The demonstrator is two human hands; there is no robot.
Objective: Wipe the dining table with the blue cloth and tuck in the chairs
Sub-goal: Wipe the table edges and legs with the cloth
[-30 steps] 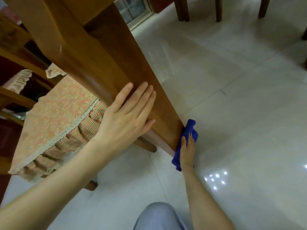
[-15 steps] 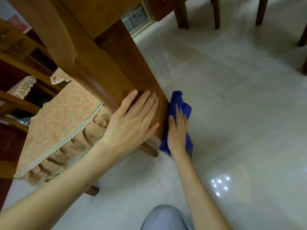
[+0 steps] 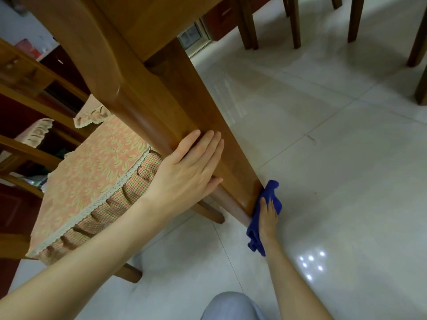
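Observation:
The wooden dining table's thick leg (image 3: pixel 180 107) slants from top left down to the tiled floor. My left hand (image 3: pixel 187 172) lies flat against the leg, fingers straight and together. My right hand (image 3: pixel 268 215) presses the blue cloth (image 3: pixel 271 195) against the right face of the leg close to its foot, fingers straight over the cloth. Part of the cloth hangs below my wrist. A chair (image 3: pixel 23 98) with a pink patterned seat cushion (image 3: pixel 92 176) stands left of the leg, partly under the table.
Glossy white floor tiles (image 3: pixel 335 158) spread to the right. Several dark wooden chair legs (image 3: pixel 295 21) stand at the top right. My knee in grey fabric (image 3: pixel 231 306) shows at the bottom edge. A dark cabinet (image 3: pixel 219 17) sits behind.
My right hand slid the blue cloth up the leg, then back down to the foot. My left hand stayed flat on the leg.

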